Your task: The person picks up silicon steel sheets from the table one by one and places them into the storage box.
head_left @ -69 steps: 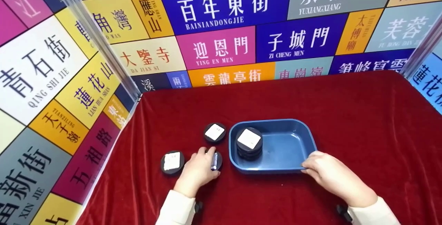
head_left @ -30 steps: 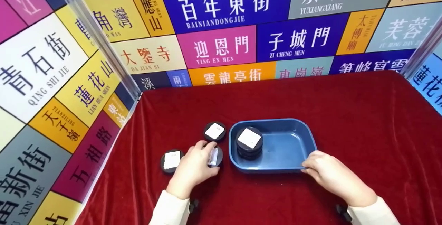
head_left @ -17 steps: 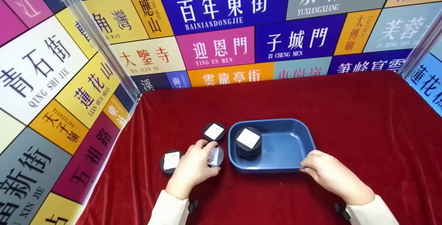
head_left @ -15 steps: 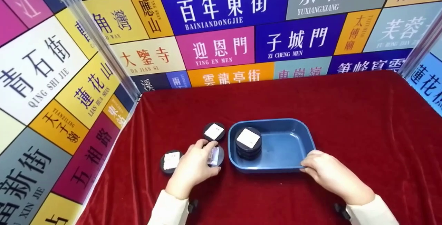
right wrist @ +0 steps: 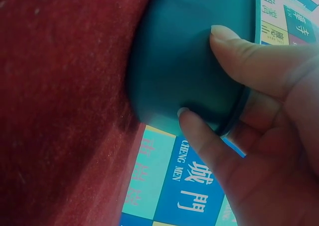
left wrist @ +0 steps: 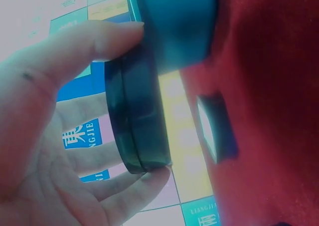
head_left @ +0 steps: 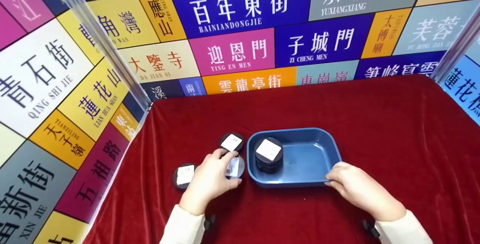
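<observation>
My left hand [head_left: 209, 181] grips a round, flat black case [head_left: 236, 167] by its edge, thumb on one side and fingertips on the other. In the left wrist view, that case [left wrist: 140, 116] is held up off the cloth. A second case with a white label [head_left: 231, 142] lies just beyond the hand, and a third [head_left: 184, 175] lies to its left, partly behind it. My right hand [head_left: 360, 189] pinches the near right corner of a blue rectangular tub [head_left: 307, 181]. Inside the tub's left end stands a stack of similar cases [head_left: 269, 156], its top one white-labelled.
Red velvet cloth [head_left: 393, 131] covers the table. Panels printed with street names [head_left: 240, 49] stand upright behind it and on the left, joined by a clear corner strip [head_left: 108, 45]. The tub's left wall is close to the held case.
My left hand has taken hold of the case and raised it slightly, its top now tilting and catching more light. The right hand stays on the tub's corner.
</observation>
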`<action>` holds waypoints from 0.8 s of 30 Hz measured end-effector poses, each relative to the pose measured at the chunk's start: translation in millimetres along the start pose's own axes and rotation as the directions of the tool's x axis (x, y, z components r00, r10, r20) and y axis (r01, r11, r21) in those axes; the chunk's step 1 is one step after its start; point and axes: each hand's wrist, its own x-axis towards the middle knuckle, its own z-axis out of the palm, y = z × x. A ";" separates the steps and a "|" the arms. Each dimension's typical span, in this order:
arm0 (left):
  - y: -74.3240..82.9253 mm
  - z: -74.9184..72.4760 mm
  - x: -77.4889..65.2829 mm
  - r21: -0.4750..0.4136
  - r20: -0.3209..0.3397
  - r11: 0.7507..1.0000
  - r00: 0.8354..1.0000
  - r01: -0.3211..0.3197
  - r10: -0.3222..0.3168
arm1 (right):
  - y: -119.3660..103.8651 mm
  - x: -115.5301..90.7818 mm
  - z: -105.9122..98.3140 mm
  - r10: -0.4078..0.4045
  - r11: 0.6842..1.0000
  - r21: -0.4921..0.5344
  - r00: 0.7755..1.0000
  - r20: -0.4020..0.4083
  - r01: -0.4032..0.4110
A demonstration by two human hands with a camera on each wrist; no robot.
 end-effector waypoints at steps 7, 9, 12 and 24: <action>6.1 -3.3 4.0 0.008 0.002 1.000 1.000 -0.006 0.006 | 0.2 0.7 -0.7 -0.017 1.000 -0.005 1.000 -0.005 0.017; 8.7 -3.9 5.3 0.008 0.003 1.000 1.000 -0.010 0.010 | 0.7 0.5 -0.6 -0.023 1.000 -0.006 1.000 -0.007 0.023; 13.0 -4.1 7.4 0.009 0.004 1.000 1.000 -0.018 0.018 | 1.1 0.2 -0.5 -0.018 1.000 -0.010 1.000 -0.004 0.018; 33.4 -2.1 19.4 0.020 0.012 0.998 0.998 -0.065 0.065 | 0.3 -0.7 0.3 -0.005 1.000 -0.002 1.000 0.000 0.005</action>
